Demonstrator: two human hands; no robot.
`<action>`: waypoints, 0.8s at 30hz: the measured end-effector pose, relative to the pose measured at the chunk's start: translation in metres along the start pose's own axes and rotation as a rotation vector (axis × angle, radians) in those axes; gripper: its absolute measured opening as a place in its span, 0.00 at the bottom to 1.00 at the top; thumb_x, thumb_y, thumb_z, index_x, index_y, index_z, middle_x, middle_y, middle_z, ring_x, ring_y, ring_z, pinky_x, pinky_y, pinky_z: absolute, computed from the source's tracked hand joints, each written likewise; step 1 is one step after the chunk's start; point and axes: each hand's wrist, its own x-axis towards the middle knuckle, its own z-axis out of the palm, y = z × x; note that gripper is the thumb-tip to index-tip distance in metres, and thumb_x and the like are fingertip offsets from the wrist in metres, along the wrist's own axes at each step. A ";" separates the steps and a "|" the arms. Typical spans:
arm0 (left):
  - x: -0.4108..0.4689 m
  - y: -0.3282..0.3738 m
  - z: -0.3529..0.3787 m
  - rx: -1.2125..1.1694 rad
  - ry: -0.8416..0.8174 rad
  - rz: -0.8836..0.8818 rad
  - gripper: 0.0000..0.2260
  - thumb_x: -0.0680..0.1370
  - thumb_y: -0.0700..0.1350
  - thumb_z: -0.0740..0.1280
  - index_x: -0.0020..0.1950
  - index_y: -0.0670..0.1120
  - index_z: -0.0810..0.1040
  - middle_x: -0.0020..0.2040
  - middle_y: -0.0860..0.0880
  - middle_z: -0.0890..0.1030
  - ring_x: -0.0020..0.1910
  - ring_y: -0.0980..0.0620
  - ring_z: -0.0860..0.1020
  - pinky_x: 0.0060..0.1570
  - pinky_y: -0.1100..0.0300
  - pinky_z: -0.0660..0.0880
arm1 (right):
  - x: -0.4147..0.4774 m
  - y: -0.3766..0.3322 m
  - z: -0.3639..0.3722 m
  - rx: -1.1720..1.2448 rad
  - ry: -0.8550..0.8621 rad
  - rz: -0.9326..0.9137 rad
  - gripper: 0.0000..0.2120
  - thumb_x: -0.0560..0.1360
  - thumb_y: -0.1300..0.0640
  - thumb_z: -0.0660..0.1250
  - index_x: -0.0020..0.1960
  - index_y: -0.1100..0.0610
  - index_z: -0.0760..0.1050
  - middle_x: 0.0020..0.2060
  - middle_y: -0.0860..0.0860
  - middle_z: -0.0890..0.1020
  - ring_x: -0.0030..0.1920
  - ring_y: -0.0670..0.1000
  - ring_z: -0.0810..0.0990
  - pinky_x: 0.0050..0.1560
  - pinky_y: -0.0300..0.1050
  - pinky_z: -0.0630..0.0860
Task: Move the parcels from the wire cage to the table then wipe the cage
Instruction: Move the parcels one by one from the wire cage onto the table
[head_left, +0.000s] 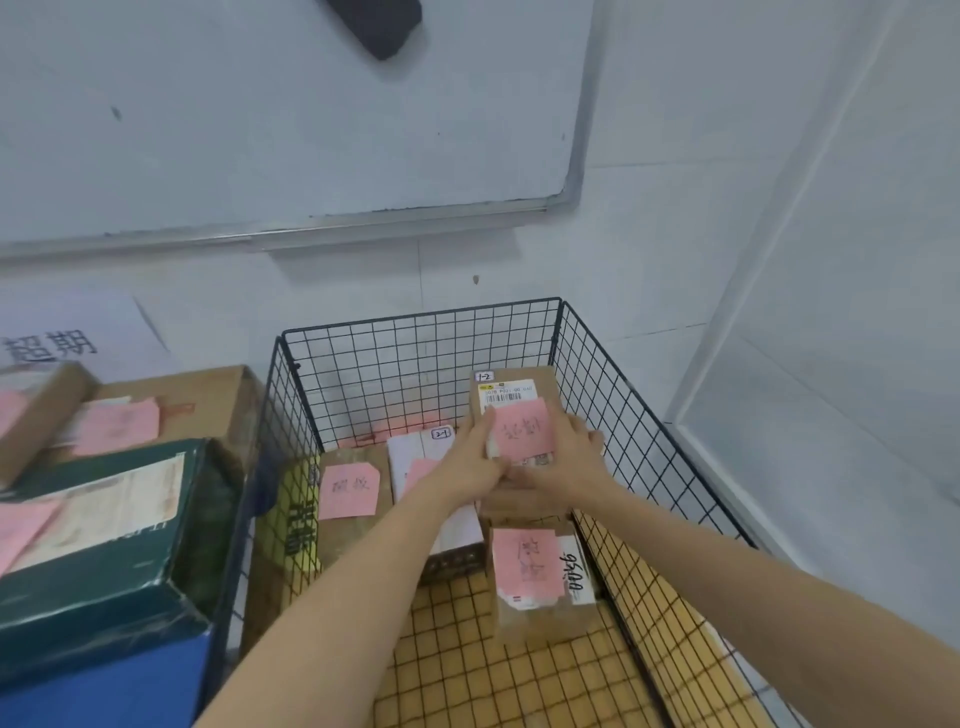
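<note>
Both hands, left (470, 457) and right (563, 460), clasp the brown cardboard parcel with a pink note (514, 410) at the black wire cage's (613, 395) far right (still unloading), needing a lift leftward.

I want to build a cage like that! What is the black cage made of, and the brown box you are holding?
The black wire cage looks like thin metal wire with a dark coating: a see-through grid of straight rods. The brown box between the left hand and right hand looks like plain matte cardboard with paper labels.
</note>
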 end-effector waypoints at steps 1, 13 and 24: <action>-0.004 0.005 -0.002 -0.014 0.007 0.003 0.33 0.80 0.39 0.62 0.79 0.53 0.46 0.78 0.54 0.45 0.74 0.45 0.59 0.65 0.53 0.71 | -0.003 -0.004 -0.006 0.015 0.002 -0.017 0.50 0.61 0.39 0.76 0.75 0.48 0.53 0.67 0.54 0.67 0.69 0.59 0.61 0.70 0.59 0.58; -0.064 0.032 -0.061 0.092 0.188 0.012 0.37 0.77 0.38 0.67 0.79 0.51 0.49 0.70 0.48 0.69 0.65 0.45 0.72 0.61 0.48 0.75 | -0.025 -0.063 -0.042 0.100 -0.114 -0.292 0.37 0.63 0.45 0.75 0.69 0.45 0.65 0.59 0.46 0.74 0.60 0.47 0.73 0.58 0.48 0.76; -0.091 -0.021 -0.040 0.200 0.251 -0.088 0.29 0.81 0.48 0.60 0.78 0.53 0.50 0.76 0.48 0.61 0.74 0.46 0.61 0.72 0.50 0.61 | -0.041 -0.054 0.007 0.081 -0.370 -0.286 0.26 0.76 0.52 0.68 0.69 0.43 0.60 0.62 0.41 0.73 0.61 0.43 0.70 0.52 0.35 0.75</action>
